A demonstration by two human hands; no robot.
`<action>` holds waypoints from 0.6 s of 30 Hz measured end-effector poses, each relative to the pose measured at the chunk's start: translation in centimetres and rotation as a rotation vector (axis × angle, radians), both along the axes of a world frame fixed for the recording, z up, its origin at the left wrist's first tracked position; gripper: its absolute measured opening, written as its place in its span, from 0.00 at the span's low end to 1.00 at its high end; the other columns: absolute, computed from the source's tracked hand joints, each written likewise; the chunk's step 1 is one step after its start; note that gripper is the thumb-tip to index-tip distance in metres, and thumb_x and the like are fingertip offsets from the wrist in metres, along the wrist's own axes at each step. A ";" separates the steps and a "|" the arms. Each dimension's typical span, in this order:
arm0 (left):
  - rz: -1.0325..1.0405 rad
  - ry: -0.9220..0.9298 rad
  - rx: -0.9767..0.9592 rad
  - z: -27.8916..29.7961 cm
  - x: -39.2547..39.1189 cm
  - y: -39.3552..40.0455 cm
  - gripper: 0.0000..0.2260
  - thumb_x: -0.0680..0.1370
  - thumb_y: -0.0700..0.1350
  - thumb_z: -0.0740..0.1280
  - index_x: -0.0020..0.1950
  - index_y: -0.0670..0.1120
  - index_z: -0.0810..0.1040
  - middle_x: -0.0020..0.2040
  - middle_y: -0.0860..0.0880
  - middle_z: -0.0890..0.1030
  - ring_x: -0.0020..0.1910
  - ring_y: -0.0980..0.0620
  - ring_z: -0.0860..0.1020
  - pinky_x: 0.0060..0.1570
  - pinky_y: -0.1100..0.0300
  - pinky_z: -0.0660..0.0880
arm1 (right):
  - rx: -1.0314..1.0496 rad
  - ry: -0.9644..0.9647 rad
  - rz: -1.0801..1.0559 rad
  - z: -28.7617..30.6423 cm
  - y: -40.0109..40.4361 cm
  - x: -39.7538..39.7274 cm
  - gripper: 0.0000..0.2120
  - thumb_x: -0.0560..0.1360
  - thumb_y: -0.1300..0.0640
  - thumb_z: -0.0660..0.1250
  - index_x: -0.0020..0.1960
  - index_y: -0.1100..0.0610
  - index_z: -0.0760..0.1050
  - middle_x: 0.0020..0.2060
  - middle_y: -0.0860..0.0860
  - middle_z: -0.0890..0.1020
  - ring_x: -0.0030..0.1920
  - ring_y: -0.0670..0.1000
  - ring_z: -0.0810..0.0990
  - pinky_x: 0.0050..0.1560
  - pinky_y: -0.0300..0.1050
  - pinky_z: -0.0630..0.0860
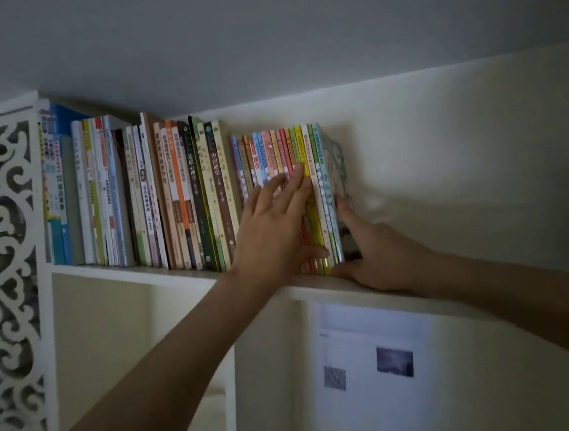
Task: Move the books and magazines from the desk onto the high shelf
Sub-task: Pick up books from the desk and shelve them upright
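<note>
A row of upright books fills the high white shelf just under the ceiling. At its right end stands a batch of thin colourful books. My left hand lies flat on their spines, fingers straight and spread, pressing them back. My right hand rests against the cover of the rightmost pale-blue book, fingers straight along it, thumb down on the shelf edge. Taller books stand to the left of the thin ones.
A white fretwork side panel closes the shelf's left end. The shelf runs on bare to the right of my right hand along the wall. Below it are open compartments and a printed sheet taped to the wall.
</note>
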State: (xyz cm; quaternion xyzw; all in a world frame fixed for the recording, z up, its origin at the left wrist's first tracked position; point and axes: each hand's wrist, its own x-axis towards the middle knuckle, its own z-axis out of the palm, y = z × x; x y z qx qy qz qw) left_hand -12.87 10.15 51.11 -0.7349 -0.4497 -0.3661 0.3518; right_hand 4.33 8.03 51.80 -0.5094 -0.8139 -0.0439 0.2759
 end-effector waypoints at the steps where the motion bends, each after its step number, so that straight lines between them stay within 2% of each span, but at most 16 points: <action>1: 0.009 -0.006 -0.030 0.2 0.4 -1.0 0.44 0.69 0.60 0.71 0.78 0.47 0.54 0.79 0.48 0.50 0.77 0.44 0.52 0.74 0.46 0.49 | 0.020 -0.034 -0.027 0.2 -0.6 -0.2 0.47 0.73 0.49 0.71 0.79 0.52 0.42 0.67 0.55 0.74 0.59 0.54 0.78 0.59 0.45 0.75; 2: -0.026 -0.025 -0.039 0.1 0.9 -2.2 0.40 0.70 0.55 0.73 0.77 0.46 0.58 0.78 0.46 0.56 0.76 0.43 0.56 0.74 0.46 0.53 | 0.092 -0.077 -0.044 0.3 -1.4 -0.3 0.40 0.73 0.48 0.71 0.77 0.55 0.55 0.62 0.56 0.77 0.57 0.56 0.79 0.55 0.45 0.76; 3: -0.104 -0.057 -0.015 -0.5 1.6 -3.7 0.34 0.71 0.49 0.74 0.74 0.45 0.65 0.75 0.43 0.64 0.73 0.41 0.62 0.71 0.46 0.59 | 0.219 -0.108 -0.050 0.1 -2.6 -0.4 0.29 0.72 0.48 0.72 0.69 0.57 0.68 0.57 0.57 0.80 0.53 0.57 0.80 0.50 0.44 0.76; 4: -0.226 -0.112 0.022 -1.4 2.2 -5.2 0.27 0.72 0.44 0.73 0.69 0.43 0.70 0.69 0.42 0.72 0.67 0.41 0.69 0.66 0.48 0.66 | 0.368 -0.104 -0.038 -0.5 -4.0 -0.1 0.19 0.72 0.50 0.71 0.59 0.58 0.76 0.51 0.57 0.81 0.49 0.58 0.80 0.46 0.42 0.74; 6: -0.501 -0.223 0.037 -4.5 3.5 -8.0 0.15 0.74 0.38 0.67 0.60 0.40 0.75 0.54 0.42 0.80 0.54 0.45 0.78 0.54 0.51 0.75 | 0.580 -0.064 0.023 -2.8 -7.5 0.9 0.11 0.71 0.54 0.67 0.50 0.57 0.80 0.45 0.56 0.81 0.44 0.57 0.80 0.45 0.40 0.70; 7: -0.610 -0.260 0.006 -6.6 4.2 -9.2 0.12 0.74 0.36 0.65 0.57 0.39 0.75 0.50 0.44 0.81 0.49 0.47 0.79 0.49 0.53 0.77 | 0.588 -0.044 0.049 -4.6 -9.3 1.5 0.10 0.71 0.55 0.65 0.49 0.57 0.81 0.44 0.56 0.81 0.41 0.55 0.79 0.45 0.40 0.70; 9: -0.741 -0.306 -0.141 -12.5 5.6 -10.8 0.09 0.74 0.35 0.63 0.54 0.38 0.75 0.46 0.46 0.82 0.46 0.51 0.81 0.48 0.57 0.77 | 0.416 -0.012 0.062 -10.4 -11.6 3.3 0.11 0.71 0.57 0.63 0.48 0.56 0.82 0.42 0.54 0.81 0.37 0.52 0.78 0.44 0.44 0.75; 12: -0.738 -0.271 -0.594 -25.2 8.0 -10.9 0.11 0.74 0.36 0.64 0.55 0.44 0.76 0.49 0.50 0.81 0.47 0.56 0.78 0.51 0.57 0.76 | -0.017 0.011 -0.011 -23.2 -12.6 7.1 0.06 0.71 0.59 0.67 0.45 0.54 0.83 0.38 0.52 0.81 0.34 0.49 0.78 0.40 0.47 0.78; 14: -0.595 -0.212 -1.022 -34.9 9.3 -10.3 0.13 0.76 0.40 0.66 0.61 0.46 0.75 0.57 0.50 0.78 0.52 0.56 0.75 0.56 0.56 0.75 | -0.359 0.049 -0.172 -33.0 -12.4 10.2 0.05 0.74 0.58 0.67 0.46 0.56 0.82 0.39 0.50 0.82 0.35 0.47 0.78 0.43 0.44 0.79; 16: -0.388 -0.139 -1.398 -44.0 9.6 -9.9 0.16 0.77 0.43 0.66 0.65 0.45 0.73 0.63 0.45 0.73 0.60 0.48 0.74 0.61 0.55 0.72 | -0.694 -0.014 -0.300 -41.7 -14.1 13.2 0.10 0.78 0.54 0.64 0.55 0.56 0.79 0.40 0.45 0.78 0.39 0.44 0.76 0.46 0.37 0.76; 18: -0.192 -0.088 -1.632 -51.0 9.3 -9.5 0.22 0.78 0.48 0.66 0.70 0.43 0.68 0.69 0.41 0.69 0.68 0.42 0.68 0.67 0.52 0.67 | -0.934 -0.053 -0.415 -49.2 -16.8 15.5 0.16 0.78 0.48 0.62 0.65 0.51 0.70 0.51 0.44 0.77 0.49 0.45 0.78 0.52 0.35 0.75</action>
